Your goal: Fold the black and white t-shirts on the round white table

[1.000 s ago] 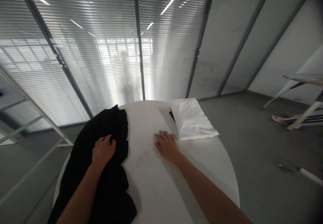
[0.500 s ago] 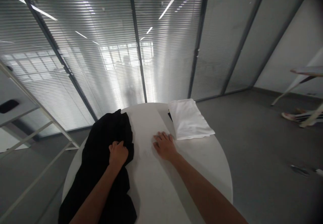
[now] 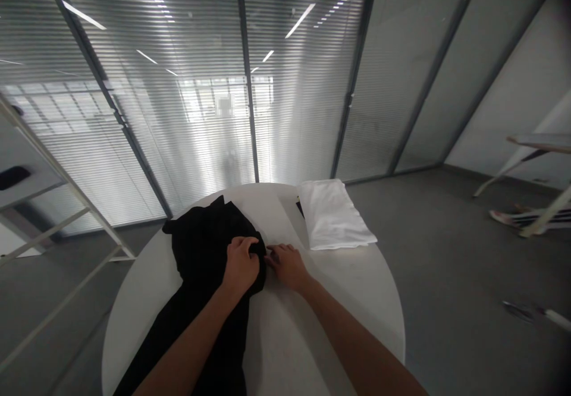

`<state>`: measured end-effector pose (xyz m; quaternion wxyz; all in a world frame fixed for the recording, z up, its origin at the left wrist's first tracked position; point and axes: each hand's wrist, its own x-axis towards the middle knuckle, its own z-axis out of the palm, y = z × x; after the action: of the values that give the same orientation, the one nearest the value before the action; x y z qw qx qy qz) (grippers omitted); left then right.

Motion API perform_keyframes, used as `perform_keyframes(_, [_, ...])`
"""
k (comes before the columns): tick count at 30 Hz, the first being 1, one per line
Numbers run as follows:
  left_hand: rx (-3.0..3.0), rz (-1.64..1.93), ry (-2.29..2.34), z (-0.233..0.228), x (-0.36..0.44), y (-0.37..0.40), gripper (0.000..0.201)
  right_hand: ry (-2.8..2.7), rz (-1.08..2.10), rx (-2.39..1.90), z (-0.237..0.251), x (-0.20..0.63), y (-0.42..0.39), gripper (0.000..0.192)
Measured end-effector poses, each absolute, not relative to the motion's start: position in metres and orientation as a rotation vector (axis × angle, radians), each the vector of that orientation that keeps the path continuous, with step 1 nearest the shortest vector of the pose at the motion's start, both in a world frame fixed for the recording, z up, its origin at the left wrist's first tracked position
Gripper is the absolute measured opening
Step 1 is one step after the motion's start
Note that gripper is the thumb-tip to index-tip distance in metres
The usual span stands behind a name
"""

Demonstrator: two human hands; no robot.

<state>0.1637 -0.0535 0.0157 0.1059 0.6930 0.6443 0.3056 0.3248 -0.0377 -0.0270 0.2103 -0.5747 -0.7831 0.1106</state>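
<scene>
While the head camera is looking down over both forearms, the left hand [image 3: 241, 263] is closing its fingers on a bunched fold of the black garment [image 3: 205, 247], and the right hand [image 3: 288, 265] is meeting it at that same fold, its fingertips pinching the cloth's right-hand edge, though how firmly they are gripping is hard to tell. A second ago the left hand was lying on the garment out at the left rim of the round white table [image 3: 348, 301] and the right hand was resting flat on bare tabletop near the folded white cloth [image 3: 332, 214]; half a second ago the left hand was already clutching the fabric. Now the garment is lying closer to the table's middle, dragged across by that grip, and the two hands are touching at the fold rather than sitting well apart. Judging from this, the cloth is being gathered between both hands for handling at the centre of the table. Away from the grip on the left side, the rest of the garment is spreading over the tabletop, and a long tail of it is trailing back under the left forearm toward the near rim. Beyond the right hand, just apart from it, the white cloth is sitting with a small dark item peeking from beneath its left edge. No container is showing anywhere in this view.
</scene>
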Motion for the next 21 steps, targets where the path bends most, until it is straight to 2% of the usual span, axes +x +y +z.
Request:
perform_keyframes(3, [2.049, 0.560, 2.154, 0.015, 0.133, -0.069, 0.041, -2.226, 0.300, -1.605, -0.027, 0.315, -0.045, 0.038])
perform_keyframes(6, [2.153, 0.278, 2.191, 0.003, 0.108, -0.091, 0.046, -2.267, 0.335, -1.571, -0.029, 0.300, -0.055, 0.044])
perform_keyframes(11, [2.278, 0.226, 2.096, -0.009, 0.100, -0.109, 0.045, -2.183, 0.501, -1.382, -0.027, 0.282, -0.066, 0.045])
perform_keyframes(13, [2.201, 0.271, 2.081, -0.004, 0.103, -0.106, 0.042, -2.059, 0.583, -1.342, -0.017, 0.285, -0.064, 0.044])
perform_keyframes(18, [1.807, 0.778, 1.683, 0.021, 0.113, -0.095, 0.041, -1.701, 0.651, -1.387, 0.027, 0.321, -0.049, 0.035])
perform_keyframes(21, [1.521, 0.904, 1.572, 0.030, 0.121, -0.094, 0.044, -1.489, 0.797, -1.469, 0.050, 0.350, -0.043, 0.035])
